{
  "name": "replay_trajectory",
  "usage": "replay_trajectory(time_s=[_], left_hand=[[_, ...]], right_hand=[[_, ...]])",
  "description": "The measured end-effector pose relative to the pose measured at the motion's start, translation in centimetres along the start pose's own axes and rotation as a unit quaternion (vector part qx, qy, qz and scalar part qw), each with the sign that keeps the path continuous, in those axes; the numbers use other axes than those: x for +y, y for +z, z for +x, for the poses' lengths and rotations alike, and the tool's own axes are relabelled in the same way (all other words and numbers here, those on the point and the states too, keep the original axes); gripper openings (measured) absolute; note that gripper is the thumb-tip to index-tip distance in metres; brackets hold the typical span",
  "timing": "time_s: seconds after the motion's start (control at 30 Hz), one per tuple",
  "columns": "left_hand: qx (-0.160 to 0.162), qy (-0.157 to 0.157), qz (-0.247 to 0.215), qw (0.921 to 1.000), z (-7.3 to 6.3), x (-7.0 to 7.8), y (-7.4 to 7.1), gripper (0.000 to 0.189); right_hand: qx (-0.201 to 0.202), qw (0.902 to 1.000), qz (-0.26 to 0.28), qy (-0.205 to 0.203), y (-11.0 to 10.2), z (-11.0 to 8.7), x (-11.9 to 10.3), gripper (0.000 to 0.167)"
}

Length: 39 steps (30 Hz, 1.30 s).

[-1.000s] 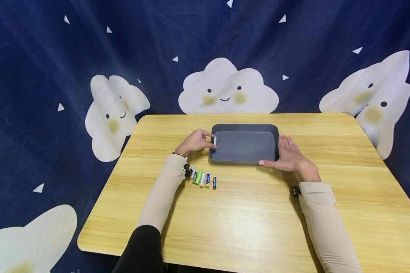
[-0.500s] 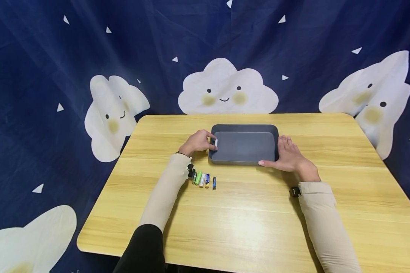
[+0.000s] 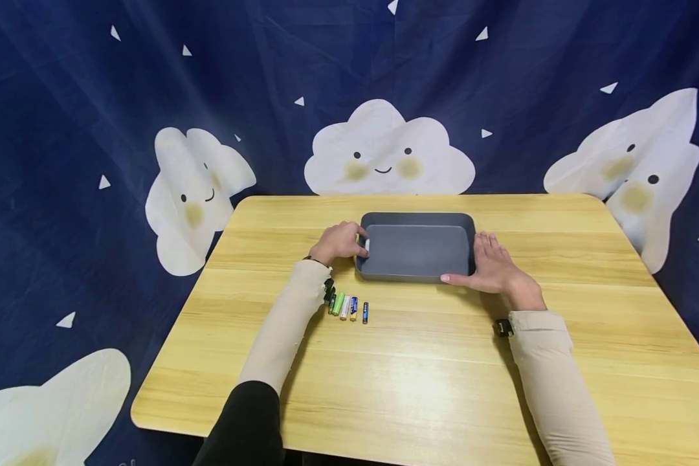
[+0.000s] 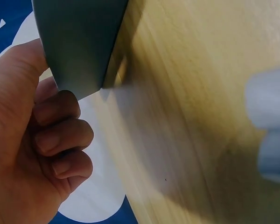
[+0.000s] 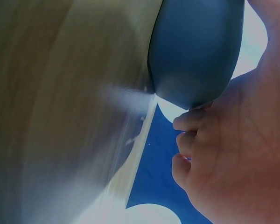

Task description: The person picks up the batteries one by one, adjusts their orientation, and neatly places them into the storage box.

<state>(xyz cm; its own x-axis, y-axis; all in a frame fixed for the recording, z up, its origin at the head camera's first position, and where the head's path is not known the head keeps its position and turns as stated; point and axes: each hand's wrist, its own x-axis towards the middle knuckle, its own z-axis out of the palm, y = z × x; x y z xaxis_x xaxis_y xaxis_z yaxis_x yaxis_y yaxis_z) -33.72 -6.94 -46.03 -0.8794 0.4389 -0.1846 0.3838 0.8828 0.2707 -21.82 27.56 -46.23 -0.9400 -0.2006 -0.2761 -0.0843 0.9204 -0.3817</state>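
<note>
- L hand (image 3: 339,241) was at the L end of the grey tray (image 3: 419,252), thumb & forefinger bent over that end wall, w/ a small white piece (image 3: 367,245) pinched btwn the tips, just inside the wall.
- White piece: mostly covered by the fingers, so cdn't tell if it touched the tray floor.
- Other three fingers of L hand were curled in, outside the tray, per the L wrist view.
- R hand (image 3: 492,265) was spread, gripping nothing: palm side against the tray's R end, fingers pointing away from the person, thumb out along the near rim.
- Tray sat flat nr the far edge of the wooden table (image 3: 443,369), long side facing the person.
- Nearer the person, below the tray's L end, a row of batteries: dark green one (image 3: 332,305), lt green one (image 3: 339,303), white one (image 3: 345,308), blue-and-yellow one (image 3: 354,309) close tog., then blue one (image 3: 365,312) a bit apart on the R.
- Dark wrist camera (image 3: 329,291) on L arm overlapped the row's L end.
- Beige sleeves (image 3: 285,317) on both forearms; navy curtain (image 3: 349,52) w/ smiling clouds (image 3: 390,142) hung behind.
</note>
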Motion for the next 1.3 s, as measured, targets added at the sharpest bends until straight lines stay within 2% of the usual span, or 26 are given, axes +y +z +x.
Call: replay_trajectory(time_s=[0.5, 0.97, 1.17, 1.3], left_hand=[[-0.02, -0.006, 0.039, 0.999, -0.03, 0.75, -0.41, 0.051], [-0.021, 0.002, 0.041, 0.9989, -0.05, 0.62, -0.25, 0.052], [-0.023, 0.011, 0.034, 0.9991, -0.33, 0.58, -0.33, 0.059], [-0.013, 0.02, 0.018, 0.9996, -0.63, 0.31, -0.69, 0.064]], right_hand=[[0.002, 1.0, 0.005, 0.0, 0.0, -0.01, 0.0, 0.14], [0.004, 1.0, 0.006, -0.002, 0.12, 0.01, -0.06, 0.14], [0.002, 1.0, 0.008, -0.002, 0.16, 0.01, -0.02, 0.14], [0.001, 0.9999, 0.01, -0.003, 0.04, -0.08, 0.0, 0.141]])
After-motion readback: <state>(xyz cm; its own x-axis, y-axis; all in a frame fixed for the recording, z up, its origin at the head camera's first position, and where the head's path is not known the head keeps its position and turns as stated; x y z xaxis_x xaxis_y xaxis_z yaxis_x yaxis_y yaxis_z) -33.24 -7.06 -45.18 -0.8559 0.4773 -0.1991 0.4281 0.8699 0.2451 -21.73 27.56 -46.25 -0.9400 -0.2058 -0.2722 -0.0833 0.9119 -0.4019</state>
